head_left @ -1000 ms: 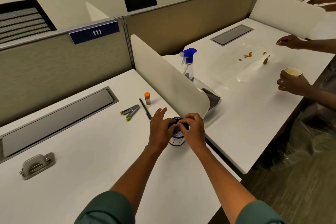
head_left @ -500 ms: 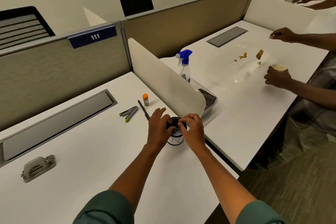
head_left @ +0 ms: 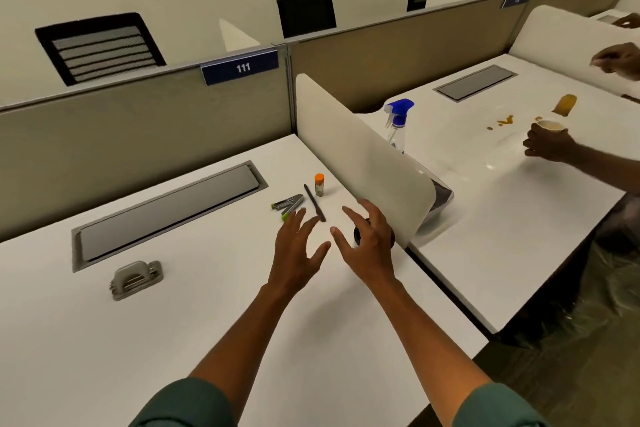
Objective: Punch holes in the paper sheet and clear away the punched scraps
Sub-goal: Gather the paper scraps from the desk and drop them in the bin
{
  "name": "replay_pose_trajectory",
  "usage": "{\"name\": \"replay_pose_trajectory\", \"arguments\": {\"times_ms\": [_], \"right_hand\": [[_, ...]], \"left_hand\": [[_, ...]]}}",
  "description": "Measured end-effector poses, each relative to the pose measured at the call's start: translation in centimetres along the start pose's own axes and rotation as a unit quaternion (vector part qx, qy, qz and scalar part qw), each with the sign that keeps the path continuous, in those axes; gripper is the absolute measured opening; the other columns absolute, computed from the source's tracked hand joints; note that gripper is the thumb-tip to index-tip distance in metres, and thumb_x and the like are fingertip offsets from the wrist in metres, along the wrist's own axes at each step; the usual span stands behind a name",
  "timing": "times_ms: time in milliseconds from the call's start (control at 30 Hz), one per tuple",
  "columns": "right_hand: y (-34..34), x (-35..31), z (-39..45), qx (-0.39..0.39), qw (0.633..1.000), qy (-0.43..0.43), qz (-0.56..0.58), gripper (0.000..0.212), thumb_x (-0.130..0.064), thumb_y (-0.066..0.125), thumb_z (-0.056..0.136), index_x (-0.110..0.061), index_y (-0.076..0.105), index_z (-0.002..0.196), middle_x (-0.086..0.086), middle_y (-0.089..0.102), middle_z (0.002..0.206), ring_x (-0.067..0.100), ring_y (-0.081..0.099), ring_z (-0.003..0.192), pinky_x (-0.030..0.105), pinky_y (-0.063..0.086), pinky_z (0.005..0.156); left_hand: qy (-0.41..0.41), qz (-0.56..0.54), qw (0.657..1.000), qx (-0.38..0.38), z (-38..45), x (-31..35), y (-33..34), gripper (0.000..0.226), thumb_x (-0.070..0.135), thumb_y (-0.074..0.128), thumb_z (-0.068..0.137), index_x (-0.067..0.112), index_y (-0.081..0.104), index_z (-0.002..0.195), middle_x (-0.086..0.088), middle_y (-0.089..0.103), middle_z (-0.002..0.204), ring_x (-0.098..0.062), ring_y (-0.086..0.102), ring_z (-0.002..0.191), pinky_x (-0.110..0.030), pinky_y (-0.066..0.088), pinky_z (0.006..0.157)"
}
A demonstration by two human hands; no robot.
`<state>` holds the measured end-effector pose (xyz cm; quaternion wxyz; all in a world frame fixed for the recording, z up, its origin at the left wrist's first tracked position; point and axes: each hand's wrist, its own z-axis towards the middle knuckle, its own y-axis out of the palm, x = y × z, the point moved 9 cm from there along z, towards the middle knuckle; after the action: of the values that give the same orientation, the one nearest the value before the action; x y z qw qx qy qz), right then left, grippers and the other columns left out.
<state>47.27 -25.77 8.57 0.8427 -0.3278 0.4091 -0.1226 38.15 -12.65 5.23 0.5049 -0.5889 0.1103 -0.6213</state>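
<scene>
Hole punch point(head_left: 135, 279) set near desk point(head_left: 104, 357) left edge; stapler point(head_left: 289, 205), pen point(head_left: 314, 202), glue stick point(head_left: 319, 184) grouped toward right edge, beside divider point(head_left: 363, 163); spray bottle point(head_left: 398, 125) placed behind divider.

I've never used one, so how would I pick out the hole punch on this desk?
Start at the long grey cover plate sunk into the near white desk. Just in front of its left end, well left of both hands, sits the hole punch. It is the only squat grey metal block with a curved lever on top, while the pen, stapler and orange-capped tube lie further right.
</scene>
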Motion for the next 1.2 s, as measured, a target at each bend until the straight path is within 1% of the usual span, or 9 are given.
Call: {"name": "replay_pose_trajectory", "arguments": {"times_ms": [100, 200, 333, 433, 633, 767, 867, 1033, 1200], "right_hand": [[2.4, -3.1, -0.9, -0.031, 0.999, -0.037, -0.003, 0.05, -0.05, 0.064, 0.083, -0.021, 0.063, 0.124, 0.008, 0.046, 0.145, 0.026, 0.04, 0.135, 0.053, 0.04, 0.104], [5.2, -5.7, -2.2, -0.071, 0.996, -0.05, -0.004, 0.052, -0.052, 0.063, 0.083, -0.024, 0.06, 0.127, 0.006, 0.039, 0.15, 0.025, 0.032, 0.141, 0.056, 0.032, 0.11], [8.6, -9.7, -4.3, -0.108, 0.991, -0.083, 0.0, 0.056, -0.056, 0.059, 0.083, -0.026, 0.057, 0.13, 0.007, 0.034, 0.153, 0.024, 0.028, 0.143, 0.056, 0.028, 0.113], [11.3, -13.2, -6.3, -0.137, 0.984, -0.109, 0.007, 0.061, -0.059, 0.057, 0.083, -0.028, 0.052, 0.135, 0.005, 0.028, 0.156, 0.023, 0.023, 0.145, 0.054, 0.021, 0.116], [17.0, -19.4, -11.1, -0.213, 0.967, -0.137, 0.028, 0.066, -0.063, 0.056, 0.081, -0.031, 0.047, 0.139, 0.002, 0.019, 0.159, 0.023, 0.017, 0.147, 0.051, 0.016, 0.116], [20.8, -22.7, -15.3, -0.261, 0.952, -0.155, 0.031, 0.067, -0.065, 0.057, 0.079, -0.03, 0.05, 0.137, 0.002, 0.02, 0.159, 0.022, 0.018, 0.147, 0.051, 0.016, 0.117], [23.5, -24.3, -18.7, -0.302, 0.939, -0.164, 0.026, 0.067, -0.066, 0.058, 0.078, -0.031, 0.052, 0.135, 0.0, 0.021, 0.159, 0.022, 0.016, 0.147, 0.05, 0.014, 0.118], [27.1, -25.6, -24.5, -0.368, 0.914, -0.168, 0.008, 0.067, -0.067, 0.059, 0.077, -0.032, 0.053, 0.134, -0.006, 0.019, 0.159, 0.015, 0.007, 0.148, 0.044, 0.001, 0.119], [28.9, -26.5, -28.7, -0.398, 0.899, -0.181, -0.017, 0.068, -0.069, 0.059, 0.076, -0.032, 0.054, 0.133, -0.008, 0.017, 0.159, 0.013, 0.004, 0.148, 0.044, -0.003, 0.12]], "left_hand": [[-0.012, 0.023, 0.999, 0.023, -2.1, -2.3, -3.2, 0.061, 0.041, 0.066, 0.086, 0.019, 0.048, 0.14, -0.008, 0.03, 0.157, -0.025, 0.019, 0.148, -0.045, 0.023, 0.118], [-0.031, 0.04, 0.998, 0.038, -4.3, -4.9, -6.3, 0.062, 0.043, 0.066, 0.086, 0.019, 0.047, 0.14, -0.008, 0.026, 0.158, -0.026, 0.017, 0.148, -0.048, 0.022, 0.118], [-0.054, 0.06, 0.995, 0.058, -7.8, -8.4, -10.5, 0.063, 0.044, 0.066, 0.086, 0.019, 0.047, 0.141, -0.008, 0.024, 0.159, -0.026, 0.015, 0.149, -0.05, 0.022, 0.118], [-0.081, 0.079, 0.991, 0.073, -11.1, -11.4, -13.8, 0.063, 0.045, 0.066, 0.086, 0.019, 0.047, 0.14, -0.008, 0.025, 0.158, -0.027, 0.015, 0.149, -0.05, 0.02, 0.118], [-0.141, 0.111, 0.979, 0.098, -18.7, -17.0, -19.9, 0.06, 0.043, 0.069, 0.084, 0.014, 0.054, 0.134, -0.013, 0.038, 0.151, -0.031, 0.028, 0.144, -0.053, 0.029, 0.113], [-0.201, 0.117, 0.967, 0.102, -24.5, -21.3, -23.0, 0.059, 0.042, 0.067, 0.085, 0.017, 0.052, 0.136, -0.01, 0.035, 0.153, -0.028, 0.019, 0.147, -0.048, 0.021, 0.116], [-0.237, 0.112, 0.96, 0.101, -28.9, -24.1, -24.9, 0.054, 0.039, 0.069, 0.085, 0.017, 0.055, 0.132, -0.008, 0.039, 0.15, -0.027, 0.021, 0.146, -0.046, 0.02, 0.116], [-0.294, 0.097, 0.946, 0.095, -35.5, -27.7, -27.0, 0.046, 0.035, 0.07, 0.086, 0.018, 0.059, 0.127, -0.006, 0.042, 0.147, -0.025, 0.021, 0.146, -0.042, 0.02, 0.117], [-0.312, 0.09, 0.942, 0.086, -40.3, -29.8, -28.0, 0.041, 0.028, 0.072, 0.085, 0.018, 0.063, 0.123, -0.009, 0.042, 0.147, -0.028, 0.024, 0.144, -0.04, 0.019, 0.115]]}}
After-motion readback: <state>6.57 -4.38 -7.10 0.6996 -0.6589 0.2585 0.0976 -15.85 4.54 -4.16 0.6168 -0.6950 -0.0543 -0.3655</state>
